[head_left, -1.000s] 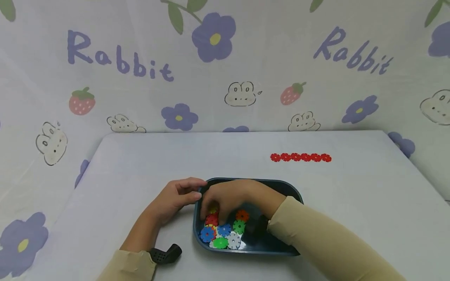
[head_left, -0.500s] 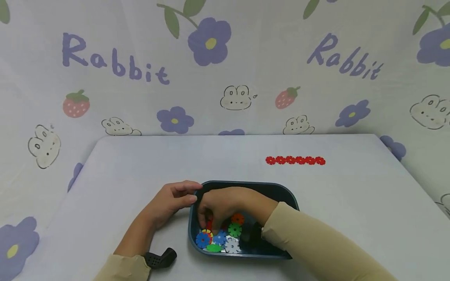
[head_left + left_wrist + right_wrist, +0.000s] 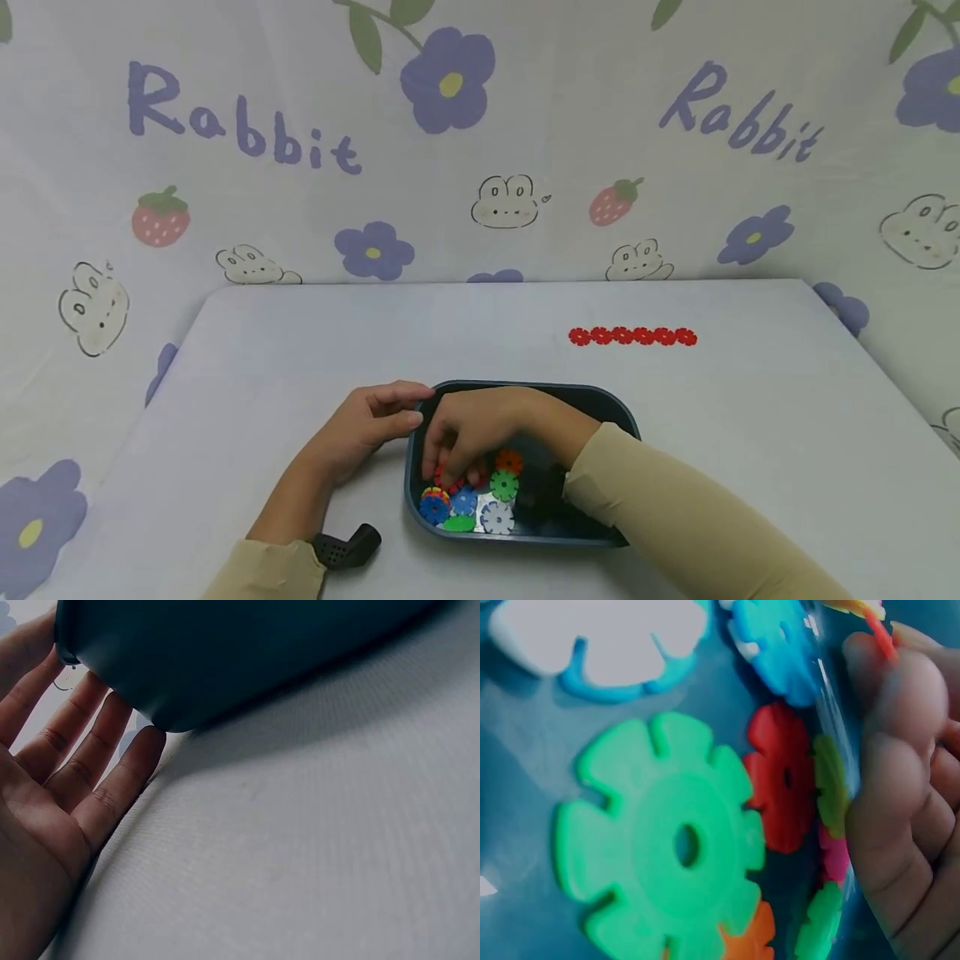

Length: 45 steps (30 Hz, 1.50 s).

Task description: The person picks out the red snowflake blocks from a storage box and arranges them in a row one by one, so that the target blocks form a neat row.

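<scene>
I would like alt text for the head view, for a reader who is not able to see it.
A person's right hand is inside a dark tray of colourful notched discs, pinching a red disc, while the left hand touches the tray's left end. Beyond the tray, a row of six red discs lies on a white table.

The left arm [image 3: 291, 500] slants forward, the left hand [image 3: 370, 427] touching the far left corner of the tray [image 3: 540, 540] with spread fingers. The right arm [image 3: 682, 508] crosses its right edge, the right hand [image 3: 474, 423] bent downward inside, thumb and finger pinching.
</scene>
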### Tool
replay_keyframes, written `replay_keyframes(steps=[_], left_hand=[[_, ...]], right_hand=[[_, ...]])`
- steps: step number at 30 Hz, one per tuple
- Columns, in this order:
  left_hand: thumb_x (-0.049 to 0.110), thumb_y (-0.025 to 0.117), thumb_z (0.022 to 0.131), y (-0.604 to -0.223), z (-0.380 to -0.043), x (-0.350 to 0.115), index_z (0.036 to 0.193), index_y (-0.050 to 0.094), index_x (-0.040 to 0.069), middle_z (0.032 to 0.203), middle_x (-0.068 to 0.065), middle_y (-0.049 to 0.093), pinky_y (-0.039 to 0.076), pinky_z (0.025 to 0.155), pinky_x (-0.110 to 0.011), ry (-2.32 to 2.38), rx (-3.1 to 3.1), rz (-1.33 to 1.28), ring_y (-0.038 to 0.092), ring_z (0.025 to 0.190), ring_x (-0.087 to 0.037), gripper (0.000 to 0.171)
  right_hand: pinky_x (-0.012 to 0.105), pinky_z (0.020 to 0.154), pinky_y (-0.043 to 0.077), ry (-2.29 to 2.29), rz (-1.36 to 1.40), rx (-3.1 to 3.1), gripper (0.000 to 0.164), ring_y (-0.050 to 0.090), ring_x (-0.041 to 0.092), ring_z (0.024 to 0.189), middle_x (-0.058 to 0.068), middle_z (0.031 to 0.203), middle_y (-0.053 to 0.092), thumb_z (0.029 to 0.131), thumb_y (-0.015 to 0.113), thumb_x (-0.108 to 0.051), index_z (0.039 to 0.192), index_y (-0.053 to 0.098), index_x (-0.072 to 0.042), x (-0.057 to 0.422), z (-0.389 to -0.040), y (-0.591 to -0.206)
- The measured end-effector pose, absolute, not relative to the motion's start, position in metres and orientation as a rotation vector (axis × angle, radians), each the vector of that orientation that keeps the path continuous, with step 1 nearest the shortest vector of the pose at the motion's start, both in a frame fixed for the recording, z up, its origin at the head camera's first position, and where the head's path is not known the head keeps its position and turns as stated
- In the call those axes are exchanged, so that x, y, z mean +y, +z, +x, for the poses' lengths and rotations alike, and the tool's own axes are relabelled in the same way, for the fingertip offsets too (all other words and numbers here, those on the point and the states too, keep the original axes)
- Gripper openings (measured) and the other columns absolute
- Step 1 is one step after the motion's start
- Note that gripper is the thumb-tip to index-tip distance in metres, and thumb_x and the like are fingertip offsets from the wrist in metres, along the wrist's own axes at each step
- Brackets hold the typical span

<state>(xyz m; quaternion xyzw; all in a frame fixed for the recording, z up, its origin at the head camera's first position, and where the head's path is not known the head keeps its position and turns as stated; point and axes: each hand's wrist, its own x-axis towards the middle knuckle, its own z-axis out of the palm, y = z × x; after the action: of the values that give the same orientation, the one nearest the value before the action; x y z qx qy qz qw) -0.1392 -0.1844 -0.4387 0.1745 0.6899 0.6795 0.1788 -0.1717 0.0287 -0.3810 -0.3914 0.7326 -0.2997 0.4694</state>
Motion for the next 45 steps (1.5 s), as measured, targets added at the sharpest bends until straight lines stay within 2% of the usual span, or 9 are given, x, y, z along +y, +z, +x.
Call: replay_keyframes(steps=[6,9,16,20,25,29,33,37,45], left_hand=[[0.017,0.067,0.093,-0.435,-0.141,-0.184,0.126,0.065,0.007,0.130,-0.002,0.063,0.049,0.099,-0.032,1.915,1.979,0.451,0.058,0.120,-0.020,0.035],[0.017,0.067,0.093,-0.435,-0.141,-0.184,0.127,0.065,0.006,0.130,-0.002,0.063,0.050,0.096,-0.032,1.912,1.978,0.437,0.059,0.119,-0.020,0.035],[0.017,0.067,0.093,-0.435,-0.138,-0.184,0.127,0.064,0.006,0.130,0.000,0.063,0.050,0.096,-0.030,1.919,1.959,0.425,0.058,0.119,-0.017,0.036],[0.016,0.067,0.093,-0.437,-0.139,-0.185,0.127,0.064,0.006,0.131,0.000,0.062,0.050,0.096,-0.030,1.938,1.950,0.441,0.058,0.120,-0.016,0.036],[0.016,0.068,0.092,-0.439,-0.137,-0.186,0.127,0.065,0.006,0.130,-0.001,0.063,0.050,0.097,-0.031,1.933,1.942,0.440,0.059,0.119,-0.017,0.036],[0.019,0.069,0.092,-0.438,-0.138,-0.186,0.126,0.066,0.008,0.129,-0.002,0.063,0.050,0.097,-0.032,1.916,1.952,0.447,0.059,0.118,-0.019,0.036],[0.020,0.069,0.092,-0.436,-0.138,-0.184,0.126,0.066,0.009,0.130,-0.003,0.063,0.050,0.098,-0.031,1.907,1.948,0.447,0.059,0.119,-0.020,0.037],[0.022,0.070,0.092,-0.434,-0.138,-0.183,0.126,0.066,0.010,0.131,-0.003,0.063,0.050,0.097,-0.029,1.912,1.950,0.421,0.059,0.120,-0.020,0.036],[0.022,0.070,0.091,-0.436,-0.138,-0.183,0.125,0.067,0.010,0.133,-0.003,0.062,0.051,0.096,-0.029,1.910,1.936,0.386,0.058,0.121,-0.020,0.036]], right_hand=[[0.037,0.069,0.060,-0.812,-0.934,1.760,0.027,0.070,0.020,0.067,0.004,0.080,0.071,0.086,0.069,-0.001,0.108,0.074,-0.015,0.034,-0.179,-0.378],[0.035,0.072,0.060,-0.811,-0.938,1.754,0.030,0.070,0.018,0.070,0.002,0.081,0.071,0.085,0.069,0.001,0.109,0.075,-0.016,0.034,-0.179,-0.379],[0.034,0.067,0.060,-0.776,-0.940,1.705,0.021,0.067,0.017,0.067,0.002,0.086,0.072,0.090,0.067,-0.004,0.105,0.074,-0.015,0.034,-0.178,-0.380],[0.033,0.063,0.059,-0.785,-0.931,1.716,0.015,0.066,0.016,0.062,0.002,0.081,0.072,0.089,0.068,-0.006,0.103,0.071,-0.011,0.034,-0.179,-0.377],[0.031,0.058,0.057,-0.849,-0.921,1.734,0.020,0.068,0.023,0.060,0.010,0.080,0.072,0.089,0.067,-0.003,0.108,0.067,-0.005,0.037,-0.177,-0.364],[0.036,0.068,0.060,-0.898,-0.912,1.774,0.026,0.071,0.026,0.071,0.015,0.092,0.073,0.088,0.067,-0.001,0.113,0.071,-0.006,0.047,-0.182,-0.343],[0.037,0.078,0.059,-0.923,-0.924,1.911,0.033,0.070,0.023,0.081,0.007,0.097,0.074,0.084,0.075,-0.005,0.116,0.072,-0.009,0.062,-0.193,-0.319],[0.034,0.078,0.059,-0.926,-0.910,2.110,0.038,0.068,0.023,0.087,0.000,0.099,0.073,0.081,0.081,-0.013,0.117,0.072,-0.015,0.082,-0.206,-0.301],[0.037,0.078,0.059,-1.006,-0.633,2.358,0.045,0.067,0.026,0.095,0.005,0.101,0.073,0.078,0.083,-0.021,0.121,0.070,-0.018,0.136,-0.235,-0.286]])
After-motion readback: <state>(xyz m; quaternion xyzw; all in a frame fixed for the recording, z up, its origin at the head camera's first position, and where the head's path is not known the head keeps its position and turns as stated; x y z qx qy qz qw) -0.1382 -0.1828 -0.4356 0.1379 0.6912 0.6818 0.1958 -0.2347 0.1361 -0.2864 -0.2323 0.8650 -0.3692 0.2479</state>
